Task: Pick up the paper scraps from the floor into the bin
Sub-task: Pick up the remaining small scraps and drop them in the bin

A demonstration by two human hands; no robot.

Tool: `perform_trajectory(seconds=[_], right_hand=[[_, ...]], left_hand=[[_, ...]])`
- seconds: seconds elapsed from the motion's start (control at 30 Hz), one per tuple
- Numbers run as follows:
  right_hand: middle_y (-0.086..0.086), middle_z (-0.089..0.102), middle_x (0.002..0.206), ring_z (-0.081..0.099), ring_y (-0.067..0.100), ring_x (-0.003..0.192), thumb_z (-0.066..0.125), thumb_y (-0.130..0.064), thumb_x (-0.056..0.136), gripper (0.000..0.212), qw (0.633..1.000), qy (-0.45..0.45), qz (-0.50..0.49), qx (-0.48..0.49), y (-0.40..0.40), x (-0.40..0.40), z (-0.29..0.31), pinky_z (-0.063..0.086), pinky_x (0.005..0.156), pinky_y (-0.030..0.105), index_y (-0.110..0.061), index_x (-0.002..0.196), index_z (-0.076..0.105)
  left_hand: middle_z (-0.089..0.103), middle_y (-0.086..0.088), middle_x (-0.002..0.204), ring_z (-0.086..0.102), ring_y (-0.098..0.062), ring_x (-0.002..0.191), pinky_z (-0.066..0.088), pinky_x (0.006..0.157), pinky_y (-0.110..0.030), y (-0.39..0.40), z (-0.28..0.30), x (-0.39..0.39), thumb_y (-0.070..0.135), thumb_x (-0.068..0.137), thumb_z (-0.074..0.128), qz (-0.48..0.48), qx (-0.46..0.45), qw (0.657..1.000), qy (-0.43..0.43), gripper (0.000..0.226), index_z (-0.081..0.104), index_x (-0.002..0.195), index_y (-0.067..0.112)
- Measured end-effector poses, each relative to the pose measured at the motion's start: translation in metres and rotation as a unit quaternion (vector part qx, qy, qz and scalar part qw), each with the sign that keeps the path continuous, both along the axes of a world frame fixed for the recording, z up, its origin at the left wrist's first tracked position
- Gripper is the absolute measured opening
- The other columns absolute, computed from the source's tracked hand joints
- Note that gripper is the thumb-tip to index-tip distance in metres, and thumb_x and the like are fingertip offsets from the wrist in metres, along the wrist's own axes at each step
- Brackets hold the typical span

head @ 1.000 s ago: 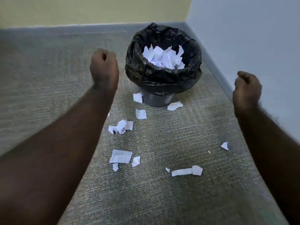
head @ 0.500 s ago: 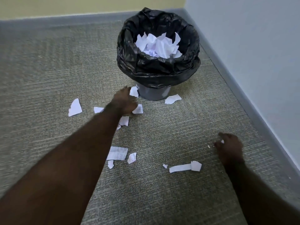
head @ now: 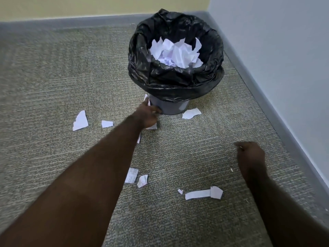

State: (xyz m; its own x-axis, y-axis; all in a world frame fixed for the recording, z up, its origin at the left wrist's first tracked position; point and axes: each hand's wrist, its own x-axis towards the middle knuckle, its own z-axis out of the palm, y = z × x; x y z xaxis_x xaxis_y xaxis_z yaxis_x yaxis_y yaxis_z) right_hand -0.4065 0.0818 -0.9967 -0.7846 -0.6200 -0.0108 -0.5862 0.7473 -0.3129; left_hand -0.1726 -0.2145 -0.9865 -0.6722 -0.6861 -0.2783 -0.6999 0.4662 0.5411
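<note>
A grey bin with a black liner [head: 178, 81] stands on the carpet in the room's corner, with crumpled white paper [head: 175, 52] inside it. My left hand [head: 148, 115] reaches to the bin's base, fingers pinching a white paper scrap [head: 147, 101] against it. Another scrap [head: 152, 127] lies partly under that hand. My right hand [head: 251, 155] hovers low at the right, fingers closed, with a sliver of white at the fingertips. Loose scraps lie at the left [head: 80, 120], beside the bin [head: 191, 113], and nearer me [head: 131, 175], including a long strip [head: 203, 193].
A grey baseboard [head: 277, 122] and pale wall run close along the right side, and a yellow wall with baseboard [head: 71, 20] runs behind the bin. Grey-green carpet [head: 53, 77] covers the floor.
Both hands came down from raised fists to the floor. My left hand moved up to the bin's base and took a scrap; my right hand closed over the small scrap at the right.
</note>
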Motion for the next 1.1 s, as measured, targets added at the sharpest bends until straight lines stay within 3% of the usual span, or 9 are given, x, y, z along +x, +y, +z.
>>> perform_trajectory(seconds=[0.1, 0.2, 0.33, 0.53, 0.63, 0.77, 0.97, 1.03, 1.1], right_hand=[[0.022, 0.071, 0.106, 0.065, 0.036, 0.101, 0.059, 0.005, 0.088, 0.023, 0.998, 0.007, 0.05, -0.048, -0.038, 0.006, 0.005, 0.043, 0.091, 0.031, -0.001, 0.103, 0.076], [0.021, 0.07, 0.108, 0.064, 0.035, 0.105, 0.055, 0.009, 0.086, 0.027, 0.993, -0.008, 0.088, -0.078, -0.082, 0.016, 0.01, 0.038, 0.095, 0.025, 0.001, 0.103, 0.075], [0.012, 0.066, 0.12, 0.061, 0.026, 0.113, 0.05, 0.002, 0.092, 0.032, 0.994, -0.063, 0.07, -0.062, -0.132, 0.028, 0.009, 0.041, 0.1, 0.026, -0.008, 0.114, 0.07], [0.018, 0.06, 0.125, 0.057, 0.031, 0.114, 0.058, -0.004, 0.091, 0.031, 0.989, -0.063, 0.131, 0.011, -0.178, 0.048, 0.006, 0.042, 0.099, 0.029, 0.0, 0.122, 0.064], [0.016, 0.056, 0.13, 0.053, 0.03, 0.12, 0.055, -0.011, 0.095, 0.033, 0.988, -0.093, 0.12, 0.036, -0.188, 0.051, 0.001, 0.042, 0.099, 0.028, 0.0, 0.126, 0.059], [0.018, 0.057, 0.131, 0.049, 0.033, 0.122, 0.04, -0.008, 0.101, 0.034, 0.985, -0.097, 0.137, 0.049, -0.192, 0.051, -0.005, 0.038, 0.096, 0.028, 0.0, 0.129, 0.057], [0.016, 0.053, 0.132, 0.049, 0.032, 0.121, 0.04, -0.012, 0.101, 0.034, 0.975, -0.037, 0.188, 0.113, -0.187, 0.049, -0.004, 0.041, 0.099, 0.036, -0.01, 0.13, 0.057], [0.015, 0.054, 0.129, 0.052, 0.03, 0.116, 0.041, -0.013, 0.101, 0.032, 0.968, 0.04, 0.222, 0.11, -0.186, 0.045, -0.008, 0.046, 0.096, 0.037, -0.013, 0.128, 0.059], [0.012, 0.057, 0.126, 0.055, 0.027, 0.114, 0.042, -0.012, 0.1, 0.033, 0.963, 0.022, 0.241, 0.119, -0.187, 0.044, -0.009, 0.048, 0.095, 0.034, -0.014, 0.127, 0.06]], left_hand=[[0.049, -0.021, 0.143, 0.041, -0.04, 0.134, 0.04, 0.106, -0.035, 0.001, -0.001, -0.001, 0.011, 0.091, 0.049, 0.003, 0.005, 0.999, -0.049, 0.041, 0.062, 0.129, 0.011], [0.055, -0.025, 0.133, 0.053, -0.04, 0.121, 0.042, 0.091, -0.032, 0.004, 0.0, -0.003, 0.013, 0.089, 0.048, 0.042, 0.012, 0.998, -0.055, 0.043, 0.056, 0.13, 0.004], [0.061, -0.023, 0.126, 0.057, -0.038, 0.116, 0.044, 0.093, -0.036, 0.002, -0.003, -0.001, 0.013, 0.092, 0.047, 0.083, 0.021, 0.996, -0.019, 0.035, 0.059, 0.124, 0.003], [0.07, -0.019, 0.104, 0.065, -0.037, 0.097, 0.051, 0.082, -0.04, 0.011, 0.0, 0.024, 0.031, 0.099, 0.042, 0.11, -0.131, 0.985, 0.012, 0.038, 0.071, 0.106, 0.007], [0.069, -0.013, 0.113, 0.066, -0.032, 0.1, 0.053, 0.084, -0.038, 0.024, -0.005, 0.033, 0.038, 0.094, 0.04, 0.064, -0.129, 0.99, -0.001, 0.041, 0.068, 0.115, 0.015], [0.057, -0.008, 0.135, 0.056, -0.029, 0.12, 0.048, 0.098, -0.041, 0.031, -0.01, 0.035, 0.048, 0.089, 0.06, -0.013, -0.094, 0.993, -0.064, 0.054, 0.057, 0.132, 0.016], [0.063, -0.009, 0.128, 0.063, -0.029, 0.11, 0.054, 0.092, -0.039, 0.029, -0.013, 0.033, 0.025, 0.09, 0.057, -0.029, -0.123, 0.987, -0.101, 0.037, 0.059, 0.124, 0.011], [0.063, -0.01, 0.127, 0.064, -0.029, 0.108, 0.055, 0.09, -0.04, 0.03, -0.009, 0.032, 0.023, 0.09, 0.057, -0.041, -0.124, 0.985, -0.11, 0.035, 0.06, 0.122, 0.009], [0.065, -0.01, 0.124, 0.065, -0.03, 0.105, 0.056, 0.089, -0.042, 0.026, -0.011, 0.032, 0.024, 0.089, 0.057, -0.042, -0.12, 0.986, -0.111, 0.035, 0.06, 0.12, 0.009]])
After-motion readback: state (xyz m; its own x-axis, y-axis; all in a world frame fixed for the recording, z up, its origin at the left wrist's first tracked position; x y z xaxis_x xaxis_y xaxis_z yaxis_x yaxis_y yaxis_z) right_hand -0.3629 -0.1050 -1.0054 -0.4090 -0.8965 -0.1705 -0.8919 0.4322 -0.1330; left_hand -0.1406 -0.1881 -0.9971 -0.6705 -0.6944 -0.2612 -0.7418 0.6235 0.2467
